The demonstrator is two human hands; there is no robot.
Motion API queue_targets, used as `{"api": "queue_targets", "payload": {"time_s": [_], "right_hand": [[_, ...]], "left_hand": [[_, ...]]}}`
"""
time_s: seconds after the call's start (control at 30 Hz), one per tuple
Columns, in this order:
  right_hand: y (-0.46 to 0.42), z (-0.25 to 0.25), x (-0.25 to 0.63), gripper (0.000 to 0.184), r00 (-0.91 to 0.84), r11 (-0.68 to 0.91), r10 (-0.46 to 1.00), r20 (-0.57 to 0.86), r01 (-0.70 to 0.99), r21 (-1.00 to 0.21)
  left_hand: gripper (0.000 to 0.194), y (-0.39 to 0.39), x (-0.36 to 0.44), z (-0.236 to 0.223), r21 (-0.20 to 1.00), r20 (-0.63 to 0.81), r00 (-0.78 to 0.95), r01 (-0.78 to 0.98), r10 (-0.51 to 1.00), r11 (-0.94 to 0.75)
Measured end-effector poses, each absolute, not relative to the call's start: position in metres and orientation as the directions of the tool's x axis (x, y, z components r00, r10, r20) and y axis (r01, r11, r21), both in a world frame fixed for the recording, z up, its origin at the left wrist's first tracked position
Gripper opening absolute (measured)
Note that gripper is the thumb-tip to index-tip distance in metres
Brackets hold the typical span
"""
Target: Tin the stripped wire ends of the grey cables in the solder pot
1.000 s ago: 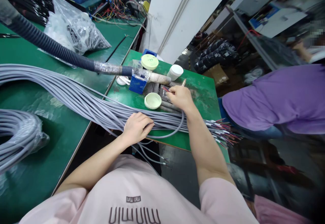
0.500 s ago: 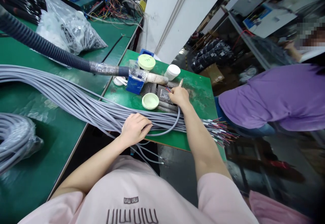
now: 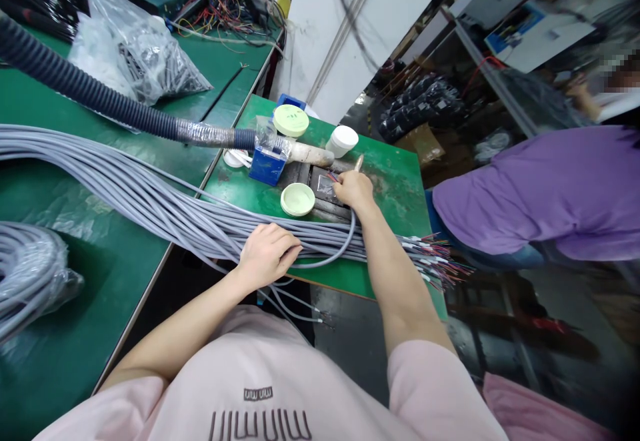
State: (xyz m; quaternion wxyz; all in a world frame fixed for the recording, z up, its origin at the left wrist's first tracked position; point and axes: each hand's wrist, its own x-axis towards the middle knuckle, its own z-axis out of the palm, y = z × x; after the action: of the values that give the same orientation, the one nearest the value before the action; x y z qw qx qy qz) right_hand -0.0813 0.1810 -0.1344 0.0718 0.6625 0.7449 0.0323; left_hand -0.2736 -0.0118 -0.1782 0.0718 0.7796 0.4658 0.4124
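A thick bundle of grey cables [image 3: 195, 217] runs across the bench from the left. My left hand [image 3: 270, 252] lies on it, fingers together and curled over the cables; their tips are hidden. One grey cable [image 3: 345, 246] loops up out of the bundle to my right hand [image 3: 354, 189], which is closed around its end. Thin coloured wires [image 3: 333, 177] stick out left of those fingers, above a dark plate [image 3: 323, 187]. Close by, a pale nozzle [image 3: 313, 154] on a black corrugated hose [image 3: 115, 104] points toward my right hand. The bundle's stripped ends [image 3: 443, 261] fan out past my right forearm.
A shallow light-green dish [image 3: 298, 199], a green-lidded tub [image 3: 291, 121], a white tub [image 3: 343, 141] and a blue box [image 3: 267, 165] stand around the plate. Left are a coiled cable [image 3: 30, 274] and a plastic bag [image 3: 145, 61]. A person in purple [image 3: 540, 194] is at the right.
The view has shifted very slightly. Both hands keep their places, and the cable in my right hand shows no clear movement.
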Motion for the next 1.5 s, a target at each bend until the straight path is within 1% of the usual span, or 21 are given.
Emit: {"api": "queue_targets", "payload": {"time_s": [0.13,0.37,0.43,0.5,0.57,0.6,0.67,0.77,0.83,0.9,0.97,1.0,1.07,1.1,1.13,1.2,1.27,1.37,1.5], "right_hand": [[0.180,-0.132,-0.078,0.031,-0.116,0.121,0.992,-0.047,0.983,0.138],[0.182,-0.136,-0.079,0.031,-0.095,0.105,0.993,-0.073,0.985,0.140],[0.183,-0.136,-0.079,0.029,-0.088,0.096,0.994,-0.067,0.987,0.127],[0.182,-0.134,-0.077,0.027,-0.086,0.089,0.995,-0.044,0.993,0.082],[0.176,-0.128,-0.074,0.022,-0.092,0.092,0.996,0.004,0.996,-0.023],[0.170,-0.125,-0.072,0.021,-0.104,0.108,0.994,0.039,0.989,-0.102],[0.155,-0.117,-0.069,0.023,-0.142,0.173,0.982,0.122,0.938,-0.302],[0.123,-0.108,-0.068,0.029,-0.156,0.277,0.956,0.249,0.762,-0.586],[0.099,-0.104,-0.071,0.029,-0.129,0.308,0.946,0.296,0.639,-0.705],[0.076,-0.101,-0.076,0.028,-0.113,0.323,0.943,0.314,0.541,-0.776],[0.057,-0.099,-0.081,0.026,-0.123,0.335,0.941,0.314,0.462,-0.821],[0.049,-0.099,-0.084,0.024,-0.135,0.340,0.940,0.313,0.431,-0.836],[0.036,-0.099,-0.088,0.021,-0.159,0.347,0.938,0.309,0.385,-0.855],[0.031,-0.099,-0.090,0.020,-0.167,0.346,0.938,0.305,0.369,-0.863],[0.027,-0.099,-0.092,0.020,-0.174,0.344,0.938,0.300,0.356,-0.869],[0.020,-0.100,-0.094,0.019,-0.189,0.342,0.937,0.293,0.333,-0.879],[0.015,-0.101,-0.095,0.017,-0.206,0.347,0.934,0.293,0.319,-0.882],[0.011,-0.104,-0.096,0.017,-0.231,0.357,0.927,0.295,0.305,-0.883],[0.007,-0.107,-0.097,0.017,-0.235,0.360,0.925,0.297,0.299,-0.884]], "left_hand": [[0.019,-0.012,-0.274,-0.179,0.501,0.569,0.228,0.665,0.790,-0.553],[0.019,-0.012,-0.273,-0.178,0.511,0.567,0.220,0.663,0.794,-0.548],[0.018,-0.012,-0.273,-0.178,0.512,0.570,0.216,0.661,0.793,-0.549],[0.018,-0.012,-0.273,-0.178,0.509,0.578,0.209,0.663,0.789,-0.549],[0.017,-0.011,-0.273,-0.178,0.502,0.590,0.202,0.666,0.781,-0.552],[0.017,-0.011,-0.273,-0.178,0.500,0.598,0.199,0.665,0.777,-0.555],[0.016,-0.011,-0.273,-0.178,0.496,0.607,0.196,0.664,0.771,-0.559],[0.016,-0.012,-0.273,-0.178,0.504,0.597,0.197,0.662,0.778,-0.554],[0.016,-0.011,-0.274,-0.178,0.523,0.585,0.195,0.651,0.787,-0.550],[0.016,-0.011,-0.274,-0.177,0.579,0.575,0.165,0.610,0.801,-0.541],[0.015,-0.011,-0.272,-0.176,0.703,0.548,0.084,0.492,0.832,-0.513],[0.014,-0.011,-0.270,-0.175,0.784,0.512,0.027,0.393,0.858,-0.480],[0.015,-0.011,-0.263,-0.172,0.928,0.364,-0.066,0.114,0.929,-0.355],[0.018,-0.012,-0.259,-0.171,0.961,0.267,-0.082,-0.046,0.960,-0.271],[0.023,-0.012,-0.254,-0.170,0.963,0.171,-0.075,-0.199,0.982,-0.183],[0.032,-0.013,-0.244,-0.167,0.894,0.029,-0.028,-0.447,0.999,-0.039],[0.036,-0.014,-0.235,-0.165,0.799,-0.037,0.006,-0.600,0.999,0.033],[0.035,-0.014,-0.223,-0.161,0.692,-0.079,0.020,-0.718,0.997,0.069],[0.031,-0.015,-0.214,-0.156,0.593,-0.118,-0.008,-0.802,0.993,0.064]]}}
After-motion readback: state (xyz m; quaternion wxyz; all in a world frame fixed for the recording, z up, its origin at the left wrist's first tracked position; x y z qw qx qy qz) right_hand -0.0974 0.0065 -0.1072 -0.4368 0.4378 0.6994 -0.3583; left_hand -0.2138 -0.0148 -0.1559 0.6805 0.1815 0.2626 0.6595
